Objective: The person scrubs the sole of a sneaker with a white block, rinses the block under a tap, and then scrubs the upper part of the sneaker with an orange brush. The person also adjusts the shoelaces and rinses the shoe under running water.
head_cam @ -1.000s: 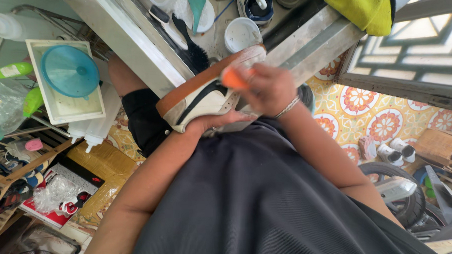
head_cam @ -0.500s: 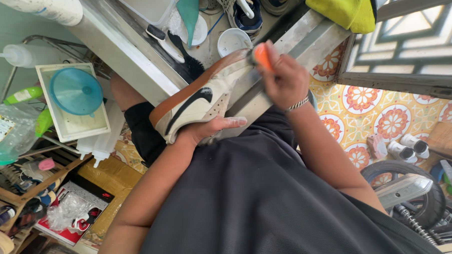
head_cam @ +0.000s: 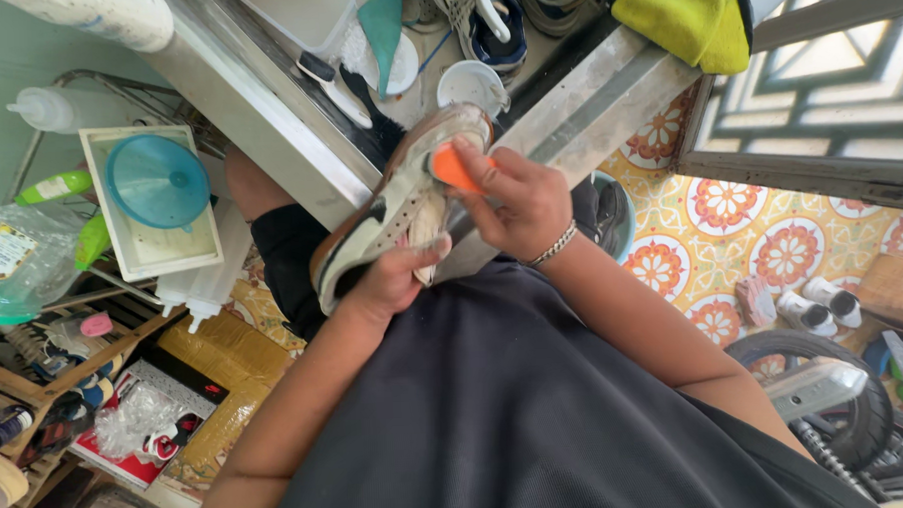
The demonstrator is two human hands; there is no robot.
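Observation:
My left hand [head_cam: 392, 279] grips a cream and brown sneaker [head_cam: 385, 211] from below, tilted with its sole turned partly up, in front of the steel sink's rim [head_cam: 576, 104]. My right hand [head_cam: 515, 202] is closed on an orange-handled brush [head_cam: 453, 168] and presses it against the shoe near the toe. A bracelet circles my right wrist. The brush's bristles are hidden behind the shoe and my fingers.
The sink holds a white cup [head_cam: 471, 85], a black brush [head_cam: 344, 87], other sneakers [head_cam: 488, 17] and a yellow cloth [head_cam: 688, 15]. To the left a blue funnel [head_cam: 157, 180] rests in a white tray, with bottles beside it. Patterned floor tiles and a tyre [head_cam: 826, 371] lie to the right.
The sneaker has rolled in my left hand, so its side logo turned away and the sole shows more. My right hand drew the brush back from the toe tip toward me.

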